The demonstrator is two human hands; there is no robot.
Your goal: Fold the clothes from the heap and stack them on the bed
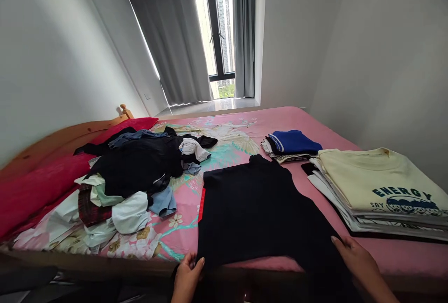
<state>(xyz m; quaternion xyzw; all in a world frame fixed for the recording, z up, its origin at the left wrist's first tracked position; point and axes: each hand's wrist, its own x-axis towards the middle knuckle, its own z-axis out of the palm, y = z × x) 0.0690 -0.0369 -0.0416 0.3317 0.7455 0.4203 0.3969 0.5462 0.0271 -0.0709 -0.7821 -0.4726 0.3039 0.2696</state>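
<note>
A black garment, apparently a long-sleeved top [254, 209], lies spread on the near side of the bed, with a short raised neck part at its far end. A red strip [201, 205] shows along its left edge. My left hand [189, 272] is closed on the garment's lower left edge, fingers and thumb pinched together. On the other side, my right hand [355, 258] grips the part that slants down to the right, its thumb lying on top of the cloth. Both lower ends of the garment hang over the bed's front edge, where dark shadow hides them.
A loose heap of clothes [136, 163] covers the bed's left side, beside red pillows [45, 179]. To the right stands a folded stack topped by a cream shirt [378, 177]. Behind it sits a smaller stack under a blue garment [296, 141]. The pink bedsheet [280, 116] shows between them.
</note>
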